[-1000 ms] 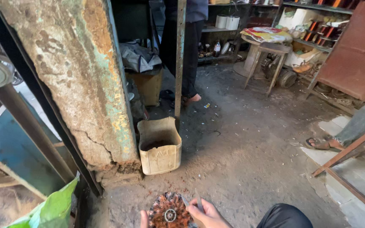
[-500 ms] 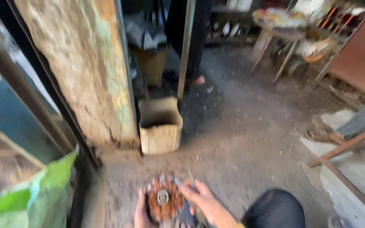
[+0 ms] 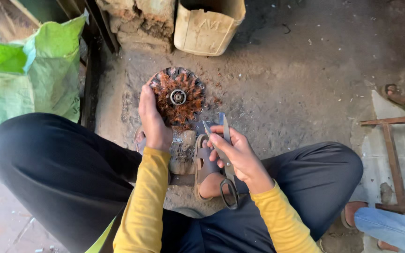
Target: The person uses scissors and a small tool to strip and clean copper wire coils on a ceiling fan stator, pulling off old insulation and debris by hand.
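Observation:
A round metal disc wound with reddish copper wire, with a small bearing at its centre (image 3: 176,96), stands on edge on the dirt floor between my knees. My left hand (image 3: 153,119) grips its left rim and steadies it. My right hand (image 3: 237,157) holds a pair of metal scissors (image 3: 224,154), blades pointing up toward the lower right of the disc, handle loop hanging down by my wrist. Both my sleeves are yellow. My sandalled foot (image 3: 207,168) rests just below the disc beside a stone block (image 3: 182,152).
A cut-open beige plastic container (image 3: 208,26) stands beyond the disc by a crumbling pillar base (image 3: 134,21). A green sack (image 3: 33,70) lies at left. Another person's sandalled feet (image 3: 401,96) and a rusty metal frame (image 3: 392,159) are at right.
The view has tilted down and closer to the floor. My left hand has taken the disc's rim and my right hand now shows the scissors raised beside it.

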